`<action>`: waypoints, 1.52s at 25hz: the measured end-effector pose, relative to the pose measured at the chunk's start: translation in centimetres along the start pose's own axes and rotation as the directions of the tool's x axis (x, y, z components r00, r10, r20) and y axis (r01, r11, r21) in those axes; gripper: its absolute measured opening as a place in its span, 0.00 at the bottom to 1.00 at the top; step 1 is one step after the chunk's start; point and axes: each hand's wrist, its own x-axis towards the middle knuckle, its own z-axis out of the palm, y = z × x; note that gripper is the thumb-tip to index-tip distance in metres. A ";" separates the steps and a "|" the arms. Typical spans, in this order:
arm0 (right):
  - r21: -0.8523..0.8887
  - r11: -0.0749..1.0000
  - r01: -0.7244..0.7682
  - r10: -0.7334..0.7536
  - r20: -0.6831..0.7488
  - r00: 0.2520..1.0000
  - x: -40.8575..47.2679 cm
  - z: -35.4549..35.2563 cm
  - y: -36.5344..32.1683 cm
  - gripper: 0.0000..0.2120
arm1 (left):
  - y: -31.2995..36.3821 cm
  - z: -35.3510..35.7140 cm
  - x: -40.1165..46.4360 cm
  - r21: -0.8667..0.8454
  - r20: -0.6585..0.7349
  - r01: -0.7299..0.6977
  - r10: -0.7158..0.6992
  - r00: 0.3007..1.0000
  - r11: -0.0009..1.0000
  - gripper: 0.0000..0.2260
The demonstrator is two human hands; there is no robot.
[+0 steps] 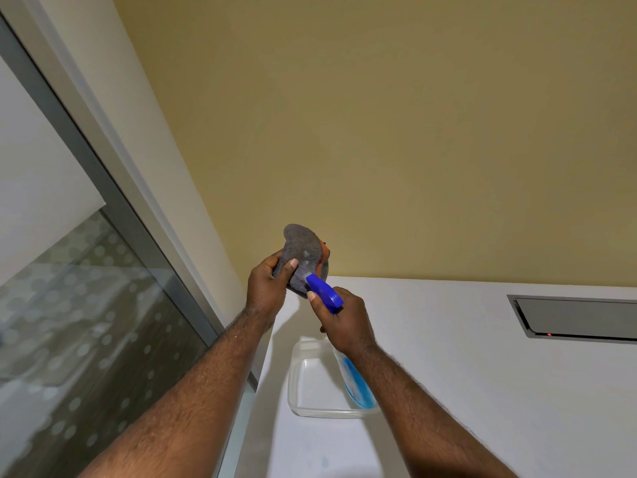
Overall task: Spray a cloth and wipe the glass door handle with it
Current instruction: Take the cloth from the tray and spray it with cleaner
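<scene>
Cloth [303,258], grey with an orange edge, sits gripped in the left hand [267,288] above the white counter [482,391]. The right hand [344,322] clasps the blue-nozzled spray bottle [325,291] against it; a pale patch may be spray. Wiping remains; no door handle shows.

The cloth [300,256] is grey with an orange edge. The sprayer [325,293] is bright blue; its bottle [356,381] is clear with blue liquid. The tub [319,381] is clear. The counter [482,374] is white, the wall [379,132] mustard yellow. The glass [86,322] bears frosted white dots; its frame [103,181] is grey.
</scene>
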 end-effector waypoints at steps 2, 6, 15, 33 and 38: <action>-0.005 1.000 -0.002 0.002 0.003 1.000 0.1 0.1 0.0 0.22 | -0.3 0.0 0.1 0.004 0.006 0.009 -0.009 1.000 1.000 0.12; 0.011 1.000 -0.011 0.012 -0.026 1.000 0.4 -0.1 0.3 0.21 | -0.9 0.1 0.3 -0.007 0.015 0.016 -0.016 1.000 1.000 0.11; -0.015 1.000 -0.006 0.006 -0.006 1.000 1.0 0.0 0.4 0.21 | -1.8 0.7 0.4 -0.018 0.046 0.017 -0.016 0.999 1.000 0.12; 0.148 0.987 -0.059 0.067 -0.050 0.996 -2.5 -0.5 6.5 0.13 | -4.8 -2.4 -1.7 0.266 -0.096 0.042 -0.017 0.995 0.963 0.11; 0.114 0.991 -0.074 0.078 -0.031 0.996 -3.2 -1.3 8.3 0.09 | -6.3 -1.6 -2.6 0.283 -0.086 0.073 -0.051 0.995 0.956 0.11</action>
